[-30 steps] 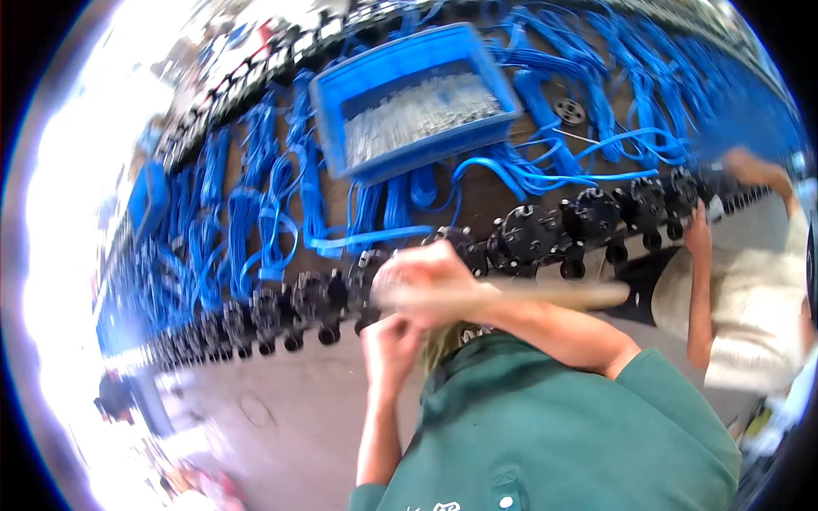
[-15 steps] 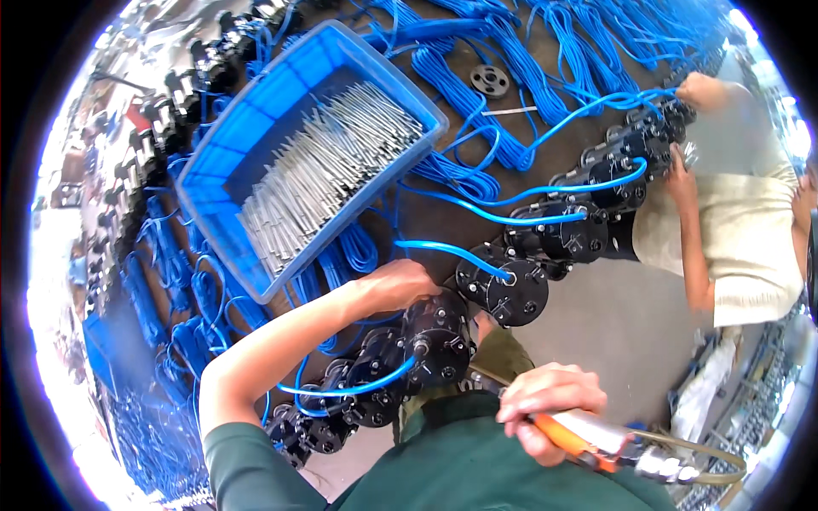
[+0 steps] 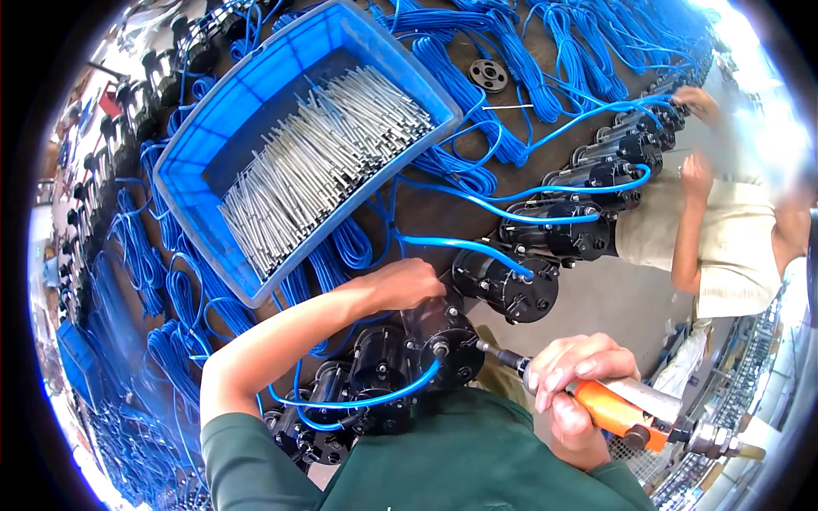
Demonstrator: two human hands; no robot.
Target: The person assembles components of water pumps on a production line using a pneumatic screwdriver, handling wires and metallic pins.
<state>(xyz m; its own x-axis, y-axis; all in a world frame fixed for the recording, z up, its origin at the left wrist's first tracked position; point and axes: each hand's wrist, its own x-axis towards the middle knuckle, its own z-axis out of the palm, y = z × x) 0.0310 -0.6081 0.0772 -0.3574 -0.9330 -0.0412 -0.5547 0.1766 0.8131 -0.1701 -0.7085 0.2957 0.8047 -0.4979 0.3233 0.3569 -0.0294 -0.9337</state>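
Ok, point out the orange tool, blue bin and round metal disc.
Orange tool (image 3: 617, 412), head view: middle of its orange body.
Blue bin (image 3: 260, 100), head view: inner wall.
Round metal disc (image 3: 488, 76), head view: centre.

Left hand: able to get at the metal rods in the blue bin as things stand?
Likely yes: the left hand is near the open blue bin, and nothing covers the metal rods. It would first have to leave the black cylinder and clear the bin's near rim.

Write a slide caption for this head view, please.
Right hand grips an orange tool beside a black cylinder; left hand at the cylinder's far end.
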